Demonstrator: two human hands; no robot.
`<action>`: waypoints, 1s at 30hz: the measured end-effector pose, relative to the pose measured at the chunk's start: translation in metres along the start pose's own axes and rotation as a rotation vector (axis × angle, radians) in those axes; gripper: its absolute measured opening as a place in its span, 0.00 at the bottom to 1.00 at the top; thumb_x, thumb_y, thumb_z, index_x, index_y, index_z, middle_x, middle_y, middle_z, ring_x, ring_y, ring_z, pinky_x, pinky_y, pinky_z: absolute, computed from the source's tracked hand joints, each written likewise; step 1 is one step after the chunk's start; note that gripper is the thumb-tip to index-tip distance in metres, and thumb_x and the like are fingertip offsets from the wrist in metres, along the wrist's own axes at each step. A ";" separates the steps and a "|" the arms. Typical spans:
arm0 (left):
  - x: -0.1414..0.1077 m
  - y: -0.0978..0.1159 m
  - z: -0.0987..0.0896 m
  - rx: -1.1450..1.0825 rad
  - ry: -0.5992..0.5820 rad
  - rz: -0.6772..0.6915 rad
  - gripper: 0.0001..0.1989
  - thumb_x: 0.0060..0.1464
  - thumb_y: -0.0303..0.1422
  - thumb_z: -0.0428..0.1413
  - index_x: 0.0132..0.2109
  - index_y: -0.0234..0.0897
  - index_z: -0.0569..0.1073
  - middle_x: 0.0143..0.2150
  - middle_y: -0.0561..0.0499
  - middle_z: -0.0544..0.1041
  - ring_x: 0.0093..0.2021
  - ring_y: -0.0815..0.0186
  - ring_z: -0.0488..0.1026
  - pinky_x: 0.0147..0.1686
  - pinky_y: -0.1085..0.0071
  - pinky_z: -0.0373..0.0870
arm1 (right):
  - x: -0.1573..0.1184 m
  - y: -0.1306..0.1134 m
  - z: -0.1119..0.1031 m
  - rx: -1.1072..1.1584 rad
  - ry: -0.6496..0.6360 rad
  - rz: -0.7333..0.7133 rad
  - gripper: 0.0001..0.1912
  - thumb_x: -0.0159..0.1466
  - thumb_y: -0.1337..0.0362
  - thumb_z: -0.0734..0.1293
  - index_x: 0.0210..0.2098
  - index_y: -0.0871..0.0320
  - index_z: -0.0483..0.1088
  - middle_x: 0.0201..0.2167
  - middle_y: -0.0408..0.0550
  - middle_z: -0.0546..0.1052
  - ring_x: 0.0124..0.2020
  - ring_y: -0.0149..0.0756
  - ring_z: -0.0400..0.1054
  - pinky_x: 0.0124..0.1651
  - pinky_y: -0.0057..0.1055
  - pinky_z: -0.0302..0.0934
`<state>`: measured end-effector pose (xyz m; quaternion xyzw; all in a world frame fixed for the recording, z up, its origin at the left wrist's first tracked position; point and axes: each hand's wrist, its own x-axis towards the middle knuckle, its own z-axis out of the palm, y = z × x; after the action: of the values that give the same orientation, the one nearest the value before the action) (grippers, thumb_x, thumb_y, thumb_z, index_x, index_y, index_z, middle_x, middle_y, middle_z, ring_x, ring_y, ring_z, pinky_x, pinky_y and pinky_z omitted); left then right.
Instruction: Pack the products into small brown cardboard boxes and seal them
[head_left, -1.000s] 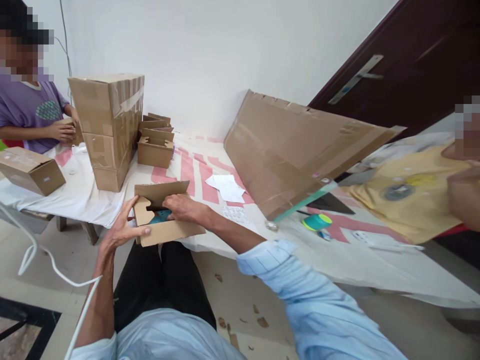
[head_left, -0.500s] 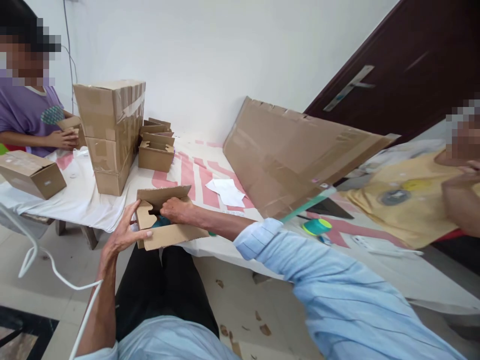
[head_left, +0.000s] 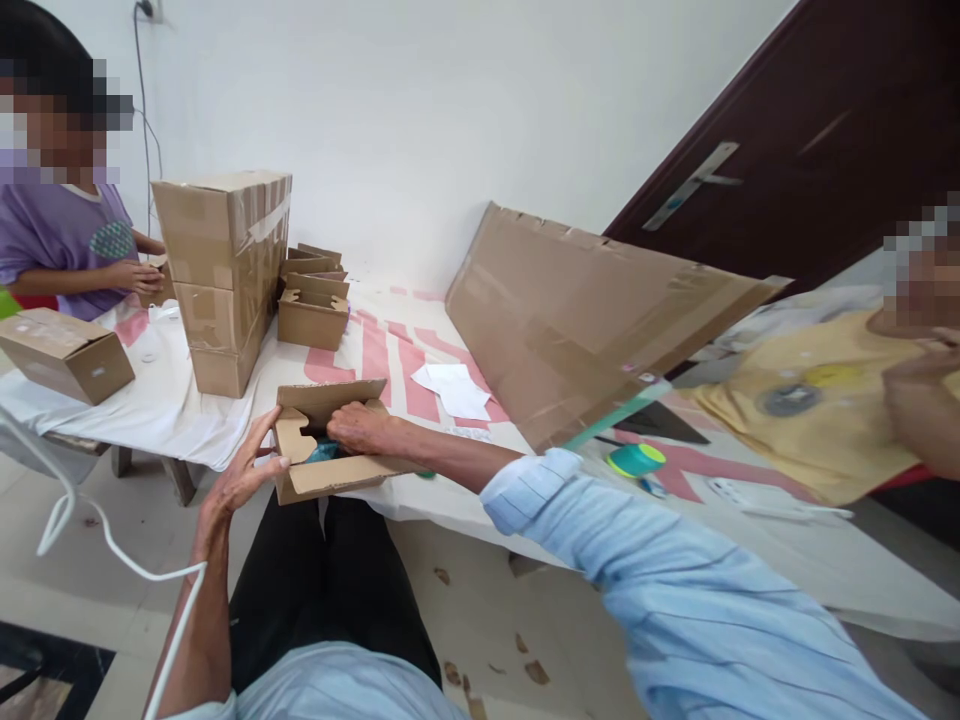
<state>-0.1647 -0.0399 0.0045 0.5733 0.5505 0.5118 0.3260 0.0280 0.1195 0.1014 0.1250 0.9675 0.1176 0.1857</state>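
An open cardboard box [head_left: 345,478] rests at the table's near edge, above my lap, its flaps raised. My left hand [head_left: 247,470] grips the box's left end, thumb at the near side and fingers along the outer wall. Inside the box, just past the notched end flap [head_left: 295,438], lies something teal [head_left: 324,452], mostly covered. My right hand [head_left: 363,428] reaches into the box from the right, fingers curled down over the contents. The flaps and the hand itself hide what those fingers hold.
Tall stacked taped cartons [head_left: 214,285] and open small boxes [head_left: 313,318] stand beyond. White papers [head_left: 454,388], a large cardboard sheet [head_left: 592,320] and a teal tape roll [head_left: 636,459] are on the table. People sit left and right. A white cable [head_left: 112,545] hangs at left.
My right hand remains inside the box, a little farther right, and more of the teal item shows. The near flap has tilted slightly. My left hand keeps its hold.
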 end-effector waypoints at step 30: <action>0.051 0.071 -0.015 0.134 0.028 0.255 0.48 0.51 0.45 0.73 0.75 0.48 0.65 0.77 0.42 0.65 0.76 0.42 0.63 0.69 0.49 0.69 | -0.083 0.077 -0.015 1.449 0.584 0.126 0.17 0.55 0.51 0.75 0.30 0.61 0.79 0.24 0.41 0.75 0.26 0.28 0.63 0.29 0.27 0.55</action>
<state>-0.1640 -0.0065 0.0865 0.6518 0.5105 0.5192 0.2118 0.1117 0.1656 0.1633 0.2337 0.8037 -0.5049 -0.2111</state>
